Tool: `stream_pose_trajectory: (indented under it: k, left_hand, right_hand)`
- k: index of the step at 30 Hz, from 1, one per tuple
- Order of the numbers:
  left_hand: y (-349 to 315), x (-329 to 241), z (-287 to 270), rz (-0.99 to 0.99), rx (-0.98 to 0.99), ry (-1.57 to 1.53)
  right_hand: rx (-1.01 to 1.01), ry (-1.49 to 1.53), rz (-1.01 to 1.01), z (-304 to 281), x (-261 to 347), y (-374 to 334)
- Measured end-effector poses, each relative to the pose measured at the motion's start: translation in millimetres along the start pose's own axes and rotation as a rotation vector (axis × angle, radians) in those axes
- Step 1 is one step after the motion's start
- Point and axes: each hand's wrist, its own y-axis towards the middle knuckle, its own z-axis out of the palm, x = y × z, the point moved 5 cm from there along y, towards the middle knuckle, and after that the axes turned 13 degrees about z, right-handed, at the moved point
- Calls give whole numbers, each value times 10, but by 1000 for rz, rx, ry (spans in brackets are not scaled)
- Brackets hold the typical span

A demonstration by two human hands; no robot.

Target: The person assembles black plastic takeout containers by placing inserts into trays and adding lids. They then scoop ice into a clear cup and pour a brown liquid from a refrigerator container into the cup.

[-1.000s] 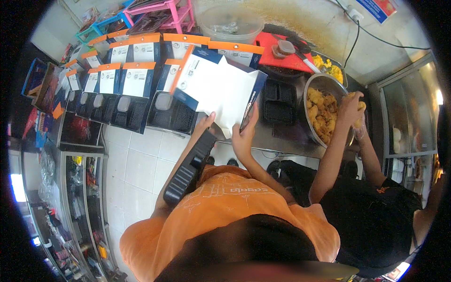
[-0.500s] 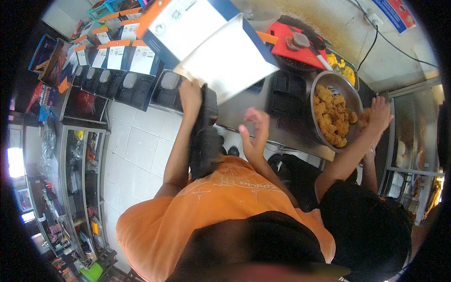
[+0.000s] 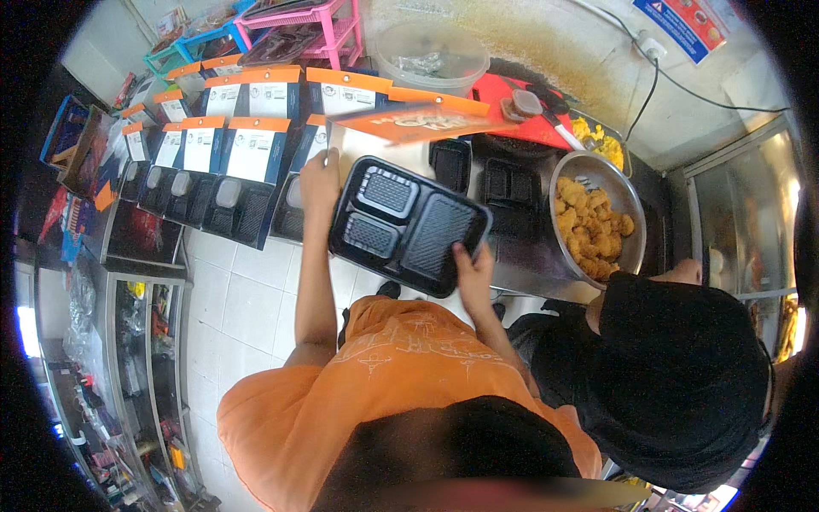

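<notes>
My left hand (image 3: 319,189) is closed on the near left edge of a folding carton (image 3: 380,152), white inside with an orange lid flap standing up. In front of the carton, a black compartment food tray (image 3: 409,226) is tilted with its hollows facing me. It has two smaller compartments and one larger one, and no food shows in them. My right hand (image 3: 474,271) grips the tray's near right corner, thumb over the rim. The fingers beneath the tray are hidden.
Rows of open cartons (image 3: 256,141) holding black trays line the counter's left. Right of me are more black trays (image 3: 512,183), a steel bowl (image 3: 636,192) of fried chicken, and a red board (image 3: 486,90). A person in black (image 3: 682,375) stands close on my right.
The carton came down from its raised tilt. The black tray turned from edge-on to face me, and my right hand, open before, took its corner. The person at right leaned away from the bowl.
</notes>
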Motion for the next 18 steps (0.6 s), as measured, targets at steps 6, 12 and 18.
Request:
stream_pose_trajectory:
  k: [6,12,18]
  left_hand:
    - [-517,175,323,214,439,-264]
    - [-1217,695,1099,104,392,-512]
    - [-1238,942,1272,-356,332,-1129]
  right_hand:
    - [-39,-74,-77,-275,321,262]
    - [-263,-193,-191,-61,-44,532]
    - [-347,-520,-155,-123,-604,557]
